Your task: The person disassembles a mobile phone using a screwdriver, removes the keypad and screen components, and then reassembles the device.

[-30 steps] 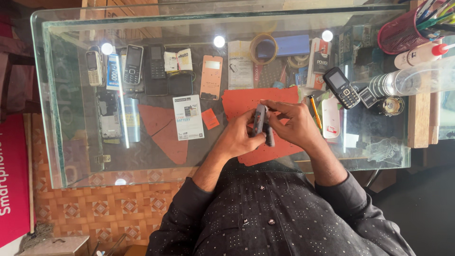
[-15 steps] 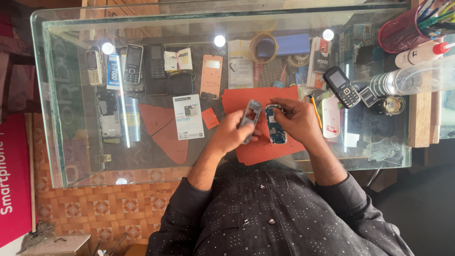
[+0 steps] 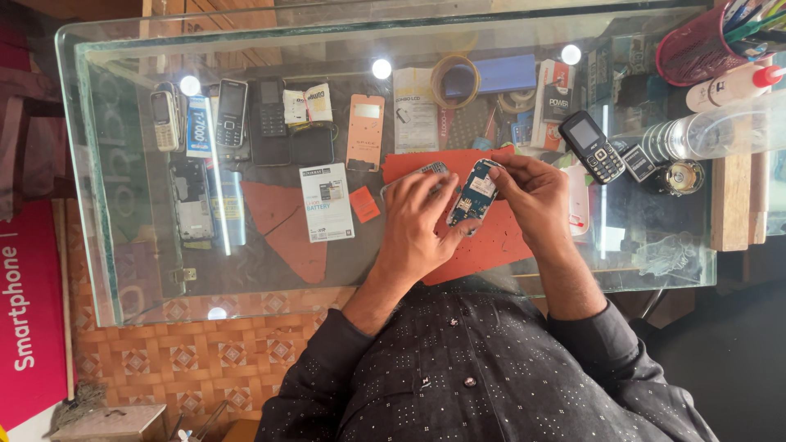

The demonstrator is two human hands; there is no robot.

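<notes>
Two hands meet over the red mat [image 3: 491,245]: the left hand [image 3: 417,225] and right hand [image 3: 532,196] both pinch one opened phone body [image 3: 473,194]. At two o'clock lies one keypad phone [image 3: 591,146]; at ten o'clock, three handsets [image 3: 233,115] under the glass.

A phone repair shop, clearly: a glass display worktop [image 3: 123,270] with old keypad handsets [image 3: 232,113] and boxed batteries [image 3: 326,201] laid out beneath it at upper left, an opened phone circuit board [image 3: 475,192] over a red mat [image 3: 491,245] at centre, and a pen pot [image 3: 696,45] at upper right.
</notes>
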